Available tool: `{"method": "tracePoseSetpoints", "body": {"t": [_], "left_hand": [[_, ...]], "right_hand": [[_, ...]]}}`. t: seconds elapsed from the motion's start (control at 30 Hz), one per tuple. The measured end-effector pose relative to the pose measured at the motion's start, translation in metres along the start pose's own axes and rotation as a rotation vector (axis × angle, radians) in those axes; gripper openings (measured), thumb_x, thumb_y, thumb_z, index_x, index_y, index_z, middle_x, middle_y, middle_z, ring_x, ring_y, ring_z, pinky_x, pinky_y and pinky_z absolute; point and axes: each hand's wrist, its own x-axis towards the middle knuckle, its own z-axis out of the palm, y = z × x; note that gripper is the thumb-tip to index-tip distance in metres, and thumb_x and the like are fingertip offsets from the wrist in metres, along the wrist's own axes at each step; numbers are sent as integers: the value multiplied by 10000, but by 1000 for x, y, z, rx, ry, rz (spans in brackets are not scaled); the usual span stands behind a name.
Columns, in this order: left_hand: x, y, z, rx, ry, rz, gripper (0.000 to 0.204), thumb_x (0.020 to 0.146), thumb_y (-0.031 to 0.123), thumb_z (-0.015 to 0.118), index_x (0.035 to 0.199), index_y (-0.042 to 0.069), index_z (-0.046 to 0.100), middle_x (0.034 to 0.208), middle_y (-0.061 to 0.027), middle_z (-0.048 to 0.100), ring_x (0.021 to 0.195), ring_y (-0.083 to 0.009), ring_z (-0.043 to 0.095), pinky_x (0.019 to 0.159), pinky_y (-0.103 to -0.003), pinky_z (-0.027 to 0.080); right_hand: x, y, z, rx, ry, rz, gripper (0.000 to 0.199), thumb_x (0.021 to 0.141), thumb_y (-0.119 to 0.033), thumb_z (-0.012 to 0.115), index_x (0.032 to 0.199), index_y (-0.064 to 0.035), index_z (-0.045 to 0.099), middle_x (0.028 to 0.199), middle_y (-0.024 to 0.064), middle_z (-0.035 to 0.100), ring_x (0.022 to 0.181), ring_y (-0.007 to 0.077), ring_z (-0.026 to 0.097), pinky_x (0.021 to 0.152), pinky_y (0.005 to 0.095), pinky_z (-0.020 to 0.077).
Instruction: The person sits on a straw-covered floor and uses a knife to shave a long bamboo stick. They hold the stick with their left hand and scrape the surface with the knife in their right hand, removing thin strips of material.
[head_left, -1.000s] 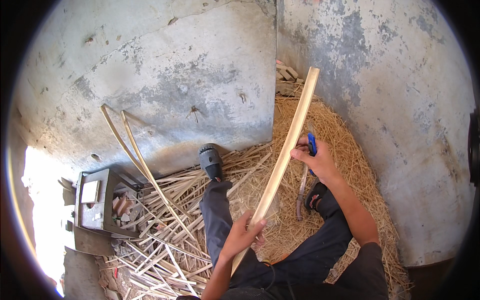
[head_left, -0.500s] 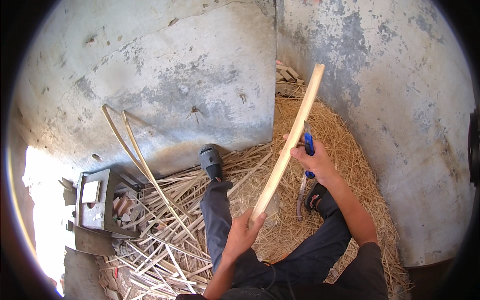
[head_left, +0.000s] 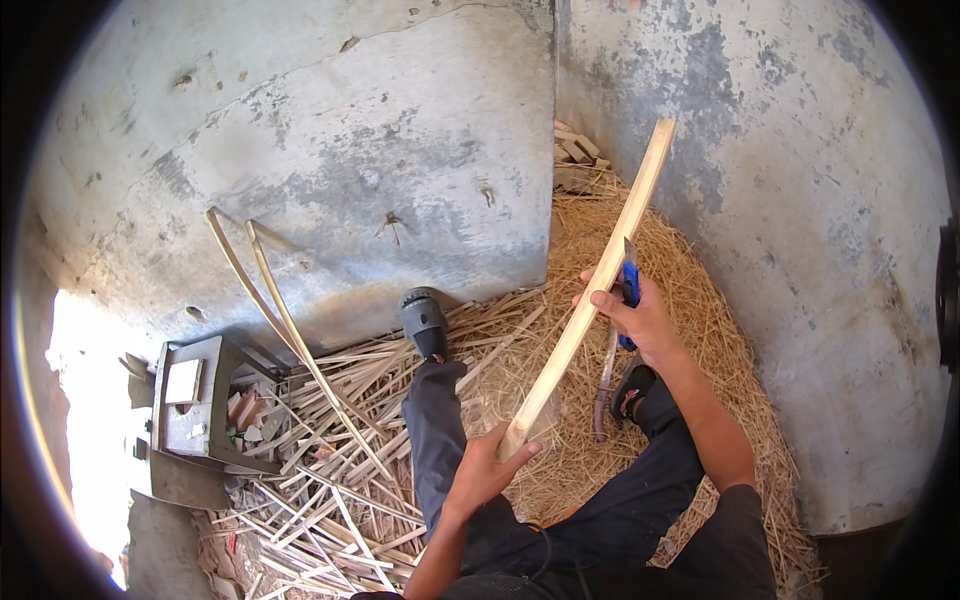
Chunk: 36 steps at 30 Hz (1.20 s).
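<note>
While holding a wooden strip (head_left: 566, 348) aslant over straw (head_left: 690, 290) — gripped low by the left hand (head_left: 483, 475), pinched midway in the right hand (head_left: 646, 320) alongside a blue knife (head_left: 631, 288) — best to angle the blade (head_left: 628, 250) clear of both hands.

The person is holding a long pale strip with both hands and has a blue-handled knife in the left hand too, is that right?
Not quite: the head view shows the blue-handled knife in the right hand, not the left hand. Both hands do hold the long pale strip.
</note>
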Motion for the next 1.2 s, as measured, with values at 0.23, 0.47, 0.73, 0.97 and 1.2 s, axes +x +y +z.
{"method": "tracePoseSetpoints", "body": {"t": [0.23, 0.47, 0.73, 0.97, 1.2], "left_hand": [[-3, 23, -8, 40, 201, 4, 350, 965, 266, 829, 1044, -55, 716, 666, -79, 600, 619, -98, 488, 566, -343, 427], [5, 46, -25, -31, 308, 52, 330, 971, 243, 824, 1017, -54, 689, 687, -62, 605, 679, -73, 480, 592, -312, 429], [9, 47, -21, -108, 337, 133, 337, 980, 256, 819, 1026, -46, 677, 693, -138, 641, 612, -122, 514, 577, -353, 458], [8, 54, -21, -3, 361, 90, 346, 1036, 282, 752, 984, -47, 657, 649, -163, 600, 554, -180, 505, 546, -384, 432], [9, 57, -19, 11, 379, 73, 387, 1058, 316, 713, 944, -50, 657, 637, -184, 596, 526, -242, 545, 544, -411, 432]], "right_hand": [[-8, -2, 9, -407, 174, -194, 477, 1129, -428, 542, 1294, 8, 647, 926, 58, 730, 634, 118, 563, 606, 303, 465], [-50, 4, 53, -883, -99, -613, 300, 1019, -347, 722, 1082, -54, 704, 837, 94, 685, 649, 259, 693, 603, 386, 544], [-63, 17, 72, -1060, -232, -720, 284, 949, -327, 796, 1087, -86, 732, 827, 65, 677, 643, 245, 701, 548, 365, 547], [-62, 14, 74, -1092, -237, -741, 278, 948, -326, 796, 1086, -93, 731, 790, 51, 647, 603, 243, 675, 526, 372, 532], [-63, 7, 76, -1122, -223, -708, 279, 962, -344, 784, 1073, -93, 735, 784, 58, 659, 610, 245, 683, 525, 372, 531]]}}
